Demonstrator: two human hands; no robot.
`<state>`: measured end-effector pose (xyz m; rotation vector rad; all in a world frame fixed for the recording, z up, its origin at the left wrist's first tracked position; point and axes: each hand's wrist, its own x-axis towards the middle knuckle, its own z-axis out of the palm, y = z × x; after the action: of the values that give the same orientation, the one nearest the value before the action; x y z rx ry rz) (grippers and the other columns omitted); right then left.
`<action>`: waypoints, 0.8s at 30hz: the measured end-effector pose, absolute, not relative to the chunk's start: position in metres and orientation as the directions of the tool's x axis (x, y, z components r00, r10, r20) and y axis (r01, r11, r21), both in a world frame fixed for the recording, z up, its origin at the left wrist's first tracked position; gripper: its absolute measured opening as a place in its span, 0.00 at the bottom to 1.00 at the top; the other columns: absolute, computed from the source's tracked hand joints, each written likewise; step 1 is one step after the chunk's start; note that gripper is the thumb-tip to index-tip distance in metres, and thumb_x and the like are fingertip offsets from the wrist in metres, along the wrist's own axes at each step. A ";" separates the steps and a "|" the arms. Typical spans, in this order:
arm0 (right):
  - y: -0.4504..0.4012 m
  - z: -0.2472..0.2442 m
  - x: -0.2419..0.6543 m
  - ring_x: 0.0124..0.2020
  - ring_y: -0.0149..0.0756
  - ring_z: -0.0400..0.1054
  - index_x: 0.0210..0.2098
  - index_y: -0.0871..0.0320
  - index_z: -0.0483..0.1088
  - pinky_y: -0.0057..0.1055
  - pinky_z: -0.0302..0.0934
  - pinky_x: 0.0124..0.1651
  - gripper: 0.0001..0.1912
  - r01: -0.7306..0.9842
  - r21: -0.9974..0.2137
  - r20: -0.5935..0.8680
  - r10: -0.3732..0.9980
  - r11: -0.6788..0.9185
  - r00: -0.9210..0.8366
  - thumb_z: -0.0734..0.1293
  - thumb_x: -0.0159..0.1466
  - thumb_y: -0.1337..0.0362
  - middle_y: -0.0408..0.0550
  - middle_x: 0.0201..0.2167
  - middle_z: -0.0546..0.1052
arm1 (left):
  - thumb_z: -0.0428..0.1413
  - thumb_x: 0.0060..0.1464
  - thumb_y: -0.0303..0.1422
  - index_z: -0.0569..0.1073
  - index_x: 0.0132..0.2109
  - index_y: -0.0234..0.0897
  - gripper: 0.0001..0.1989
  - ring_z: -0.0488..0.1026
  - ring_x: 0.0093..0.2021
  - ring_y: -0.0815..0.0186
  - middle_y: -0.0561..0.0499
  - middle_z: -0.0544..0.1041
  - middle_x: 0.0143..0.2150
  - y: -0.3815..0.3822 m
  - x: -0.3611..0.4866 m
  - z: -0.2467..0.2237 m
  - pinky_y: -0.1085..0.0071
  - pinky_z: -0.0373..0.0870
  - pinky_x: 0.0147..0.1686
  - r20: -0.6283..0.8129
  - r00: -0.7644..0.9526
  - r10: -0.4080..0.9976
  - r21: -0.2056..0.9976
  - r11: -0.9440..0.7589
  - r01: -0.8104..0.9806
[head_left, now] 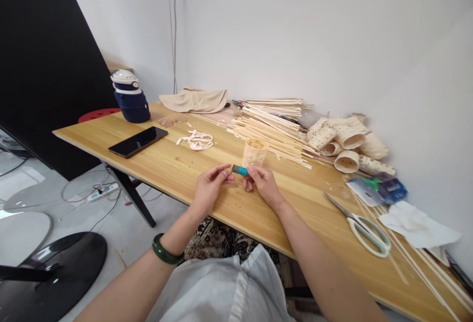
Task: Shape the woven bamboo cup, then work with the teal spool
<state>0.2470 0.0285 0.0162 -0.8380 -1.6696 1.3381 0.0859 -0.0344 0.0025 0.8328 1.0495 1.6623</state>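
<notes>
Above the table's front edge, my right hand [261,182] pinches a small spool of teal thread [241,170] between thumb and fingers. The spool lies nearly level, with a darker brownish left end. My left hand [212,187] is closed in a pinch close beside that end; whatever lies between its fingertips is too small to make out. Just behind the spool stands a pale woven cup-shaped basket [255,152], upright on the wooden table [177,174], its lower part partly covered by my right hand.
White-handled scissors [364,228] and a white tissue [417,223] lie right. Birch bark tubes [347,161] and thin wooden strips [269,127] lie along the wall. At left are a black phone [138,142], a curled pale ribbon [197,140] and a blue-white jug [131,103].
</notes>
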 end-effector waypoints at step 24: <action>0.039 0.010 0.254 0.15 0.28 0.58 0.26 0.55 0.68 0.27 0.59 0.20 0.25 -0.224 -0.968 0.196 0.905 0.116 -0.378 0.65 0.61 0.39 0.38 0.14 0.67 | 0.67 0.46 0.41 0.80 0.41 0.34 0.18 0.79 0.31 0.65 0.51 0.81 0.31 -0.035 0.085 0.001 0.65 0.79 0.40 0.071 -0.317 0.946 0.918 -0.187 -0.351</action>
<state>0.2540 0.0387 0.0103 -0.7212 -1.4138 1.4581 0.0855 -0.0347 0.0011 0.8478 1.0526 1.6856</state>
